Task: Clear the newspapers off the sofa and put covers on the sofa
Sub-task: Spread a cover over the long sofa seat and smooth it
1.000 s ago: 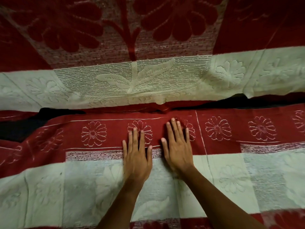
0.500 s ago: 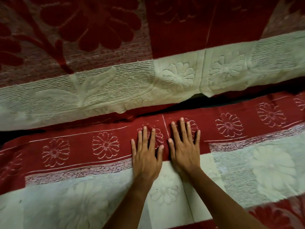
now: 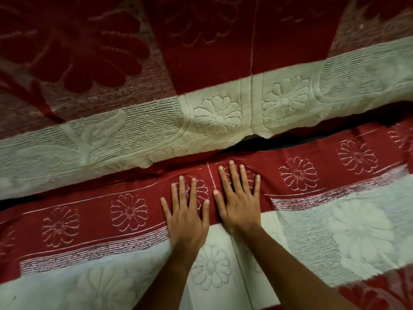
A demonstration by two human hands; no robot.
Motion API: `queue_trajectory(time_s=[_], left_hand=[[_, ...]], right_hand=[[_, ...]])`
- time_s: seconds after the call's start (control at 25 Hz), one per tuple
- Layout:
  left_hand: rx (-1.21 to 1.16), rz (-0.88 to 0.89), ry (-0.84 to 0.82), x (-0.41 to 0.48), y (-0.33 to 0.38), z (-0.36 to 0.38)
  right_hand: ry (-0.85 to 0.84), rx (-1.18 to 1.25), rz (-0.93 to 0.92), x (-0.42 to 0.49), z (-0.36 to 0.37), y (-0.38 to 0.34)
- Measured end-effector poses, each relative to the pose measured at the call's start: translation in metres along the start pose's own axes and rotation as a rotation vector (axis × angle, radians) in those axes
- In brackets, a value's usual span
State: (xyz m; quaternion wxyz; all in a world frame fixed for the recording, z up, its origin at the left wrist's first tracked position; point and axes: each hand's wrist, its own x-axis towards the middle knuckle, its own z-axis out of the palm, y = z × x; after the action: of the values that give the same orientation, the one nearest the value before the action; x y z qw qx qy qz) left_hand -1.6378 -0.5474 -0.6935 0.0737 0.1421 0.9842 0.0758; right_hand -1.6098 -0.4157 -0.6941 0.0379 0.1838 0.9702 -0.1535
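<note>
Red-and-cream flowered cloth cover [image 3: 89, 222] spread on sofa seat. Left hand [image 3: 186, 222] laid flat on it, fingers straight, nothing gripped. Right hand [image 3: 240, 206] pressed flat beside. Cloth likely soft, light, easily wrinkled; best pinched at back edge.

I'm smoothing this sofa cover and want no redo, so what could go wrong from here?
The left hand and right hand press flat on the seat cover; pushing may bunch it toward the dark gap. The backrest cover has a cream edge overhanging that gap; it might get dragged askew.
</note>
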Motion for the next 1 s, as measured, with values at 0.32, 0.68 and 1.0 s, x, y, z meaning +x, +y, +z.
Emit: queue_trajectory(time_s=[0.32, 0.68, 1.0], left_hand=[[-0.109, 0.239, -0.053, 0.007, 0.059, -0.003], [-0.143, 0.277, -0.019, 0.014, 0.181, 0.019], [-0.077, 0.078, -0.018, 0.016, 0.227, 0.031]], right_hand=[[0.067, 0.043, 0.108, -0.009, -0.033, 0.059], [0.076, -0.018, 0.133, 0.007, -0.069, 0.177], [-0.031, 0.030, 0.010, 0.038, -0.087, 0.233]])
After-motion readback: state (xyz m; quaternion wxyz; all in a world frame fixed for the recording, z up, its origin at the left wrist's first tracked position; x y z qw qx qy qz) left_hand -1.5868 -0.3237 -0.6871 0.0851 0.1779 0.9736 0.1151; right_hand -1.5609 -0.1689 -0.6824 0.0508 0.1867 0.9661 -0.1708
